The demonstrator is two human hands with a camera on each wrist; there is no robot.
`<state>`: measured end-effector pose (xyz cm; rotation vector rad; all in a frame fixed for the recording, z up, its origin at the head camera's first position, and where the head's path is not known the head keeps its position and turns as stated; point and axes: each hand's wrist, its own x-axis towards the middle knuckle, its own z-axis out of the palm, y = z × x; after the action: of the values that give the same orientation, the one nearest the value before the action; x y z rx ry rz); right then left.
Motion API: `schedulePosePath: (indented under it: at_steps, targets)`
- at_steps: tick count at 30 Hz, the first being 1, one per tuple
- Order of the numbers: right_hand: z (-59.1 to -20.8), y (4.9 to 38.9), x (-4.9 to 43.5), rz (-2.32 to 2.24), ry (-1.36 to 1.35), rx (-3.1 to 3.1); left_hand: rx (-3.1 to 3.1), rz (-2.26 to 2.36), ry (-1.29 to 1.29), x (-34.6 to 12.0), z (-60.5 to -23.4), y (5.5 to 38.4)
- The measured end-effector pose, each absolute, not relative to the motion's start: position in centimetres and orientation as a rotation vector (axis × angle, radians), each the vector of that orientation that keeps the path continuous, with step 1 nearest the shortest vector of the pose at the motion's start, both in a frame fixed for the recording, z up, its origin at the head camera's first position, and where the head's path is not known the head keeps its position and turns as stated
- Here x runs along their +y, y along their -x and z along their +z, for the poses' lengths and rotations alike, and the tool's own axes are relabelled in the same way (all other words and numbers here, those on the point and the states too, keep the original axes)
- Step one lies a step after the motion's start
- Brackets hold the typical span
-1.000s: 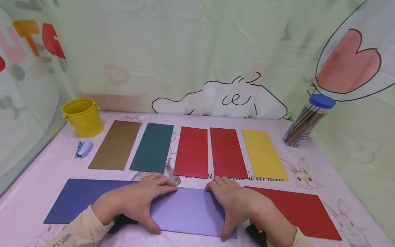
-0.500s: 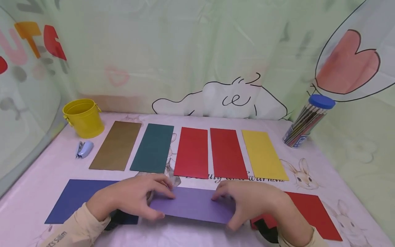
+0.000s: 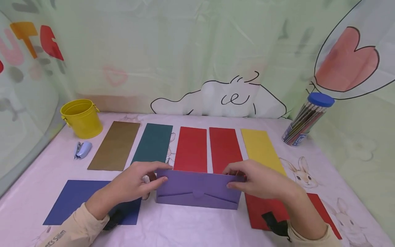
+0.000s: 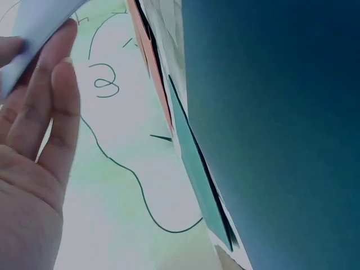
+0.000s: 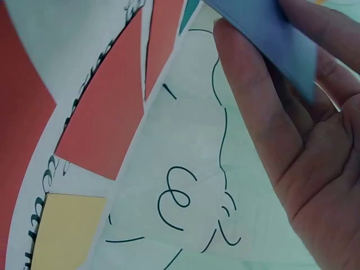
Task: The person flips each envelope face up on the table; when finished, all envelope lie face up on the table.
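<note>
A purple envelope is held up on its long edge in the head view, its flap with a rounded tab facing me along the lower part. My left hand pinches its left end, thumb on the near face and fingers behind. At the other end my right hand pinches the upper corner the same way. In the left wrist view the left fingers lie behind the envelope. The right wrist view has the right hand gripping the envelope's corner.
Flat coloured rectangles lie in a back row: brown, green, two red, and yellow. A blue one lies left, a red one right. A yellow bucket, small stapler and pencil tub stand behind.
The purple envelope, flat on the table between both hands a second ago, has been lifted and tipped up, so its flap side faces me. Both hands have moved up and away with it.
</note>
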<state>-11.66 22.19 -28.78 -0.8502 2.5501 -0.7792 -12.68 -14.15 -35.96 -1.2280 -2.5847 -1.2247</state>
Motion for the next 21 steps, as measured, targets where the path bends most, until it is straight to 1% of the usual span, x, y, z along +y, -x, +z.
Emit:
schedulePosePath:
  at_steps: [4, 11, 17, 21]
  targets:
    - [-29.0, 11.8, 22.0, -0.776, 0.802, 2.581, -2.600, -1.263, 1.203, -14.2, -36.1, 12.8]
    - [-29.9, 12.2, 21.6, -0.723, 0.776, 2.681, -2.606, -1.253, 1.234, -14.3, -36.4, 13.0]
    - [-30.5, 12.2, 21.3, -0.661, 0.696, 2.669, -2.848, -1.198, 1.167, -14.1, -36.7, 12.6]
    - [-30.8, 12.2, 21.2, -0.602, 0.621, 2.619, -2.969, -1.061, 1.188, -13.8, -36.7, 12.1]
